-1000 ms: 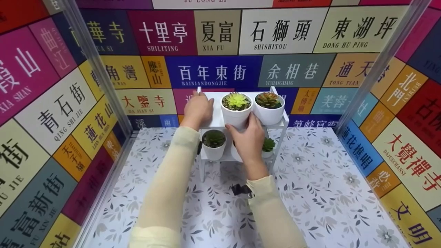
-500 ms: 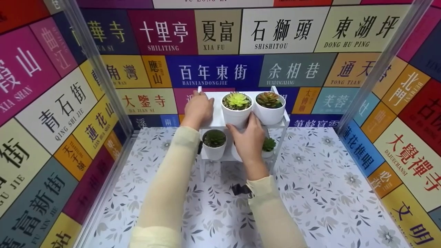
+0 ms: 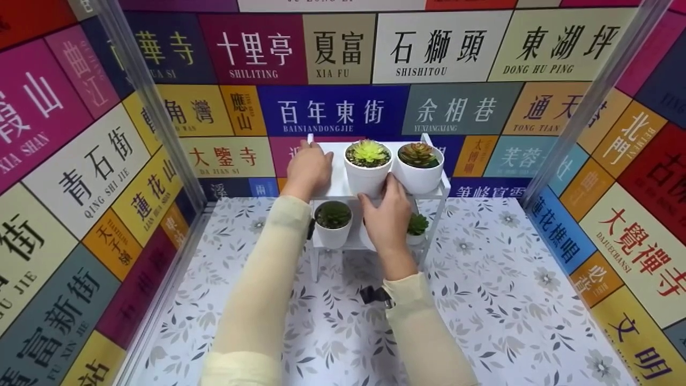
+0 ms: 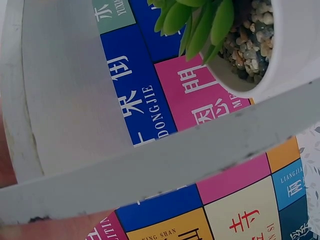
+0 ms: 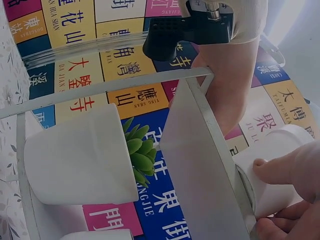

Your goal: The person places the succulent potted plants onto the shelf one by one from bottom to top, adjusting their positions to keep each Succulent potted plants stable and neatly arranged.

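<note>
A white two-tier plant stand (image 3: 336, 185) carries small potted succulents. On its upper shelf, my right hand (image 3: 388, 220) holds the white pot with a yellow-green succulent (image 3: 368, 177), thumb at the front and fingers at its right side. That pot (image 5: 277, 142) stands on the shelf in the right wrist view, under my thumb (image 5: 277, 170). My left hand (image 3: 309, 171) grips the stand's left end by the upper rail; its fingers are partly hidden. Beside the held pot, on the right, is a white pot with a reddish-green succulent (image 3: 419, 174).
On the lower shelf are a pot with a dark green succulent (image 3: 333, 230), a pot with a bright green one (image 3: 418, 228) and another pot mostly behind my right hand. Sign-printed walls (image 3: 332, 110) enclose the floral-patterned surface (image 3: 498, 300) on three sides.
My right thumb has shifted slightly to the right on the pot's front. The left hand and the stand have stayed in place.
</note>
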`<state>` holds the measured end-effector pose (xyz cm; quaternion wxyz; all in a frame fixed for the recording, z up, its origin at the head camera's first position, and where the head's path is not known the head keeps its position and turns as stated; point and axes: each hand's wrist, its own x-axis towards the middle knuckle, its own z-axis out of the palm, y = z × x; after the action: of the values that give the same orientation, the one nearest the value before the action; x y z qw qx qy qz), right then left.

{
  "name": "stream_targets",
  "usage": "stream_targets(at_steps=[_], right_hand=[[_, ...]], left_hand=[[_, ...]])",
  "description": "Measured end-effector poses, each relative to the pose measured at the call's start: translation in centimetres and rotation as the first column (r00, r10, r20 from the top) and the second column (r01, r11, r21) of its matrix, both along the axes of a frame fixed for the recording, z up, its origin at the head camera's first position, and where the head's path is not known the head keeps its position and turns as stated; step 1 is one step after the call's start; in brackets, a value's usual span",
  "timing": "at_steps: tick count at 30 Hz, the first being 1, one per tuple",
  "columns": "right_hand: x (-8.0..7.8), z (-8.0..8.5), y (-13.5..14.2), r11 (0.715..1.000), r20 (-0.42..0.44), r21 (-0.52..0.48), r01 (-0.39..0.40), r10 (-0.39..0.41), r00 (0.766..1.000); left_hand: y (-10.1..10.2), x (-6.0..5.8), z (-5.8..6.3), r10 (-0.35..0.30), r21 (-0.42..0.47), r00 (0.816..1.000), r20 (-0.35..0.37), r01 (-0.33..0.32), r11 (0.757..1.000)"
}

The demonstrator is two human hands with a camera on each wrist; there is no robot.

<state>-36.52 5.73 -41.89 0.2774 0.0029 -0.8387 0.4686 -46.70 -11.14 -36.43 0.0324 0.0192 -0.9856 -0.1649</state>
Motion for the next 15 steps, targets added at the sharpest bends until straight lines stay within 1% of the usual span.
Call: stream_targets(at_steps=[5, 9, 12, 15], right_hand=[[-0.3, -0.3, -0.1, 0.999, -0.072, -0.012, 0.043, -0.043, 0.996], [-0.7, -0.7, -0.1, 0.995, -0.137, -0.023, 0.100, -0.102, 0.985], [-1.0, -1.0, -0.2, 0.991, -0.164, -0.028, 0.129, -0.132, 0.978], [-1.2, -1.1, -0.3, 0.989, -0.180, -0.033, 0.142, -0.146, 0.973]], left_hand=[[0.1, 0.0, 0.1, 0.014, 0.001, 1.000, 0.022, -0.014, 1.000], [0.2, 0.0, 0.2, 0.016, -0.002, 0.999, 0.037, -0.016, 1.000], [0.2, 0.0, 0.1, 0.010, -0.008, 1.000, 0.030, -0.009, 1.000], [0.1, -0.1, 0.1, 0.003, -0.002, 1.000, 0.025, -0.003, 1.000]])
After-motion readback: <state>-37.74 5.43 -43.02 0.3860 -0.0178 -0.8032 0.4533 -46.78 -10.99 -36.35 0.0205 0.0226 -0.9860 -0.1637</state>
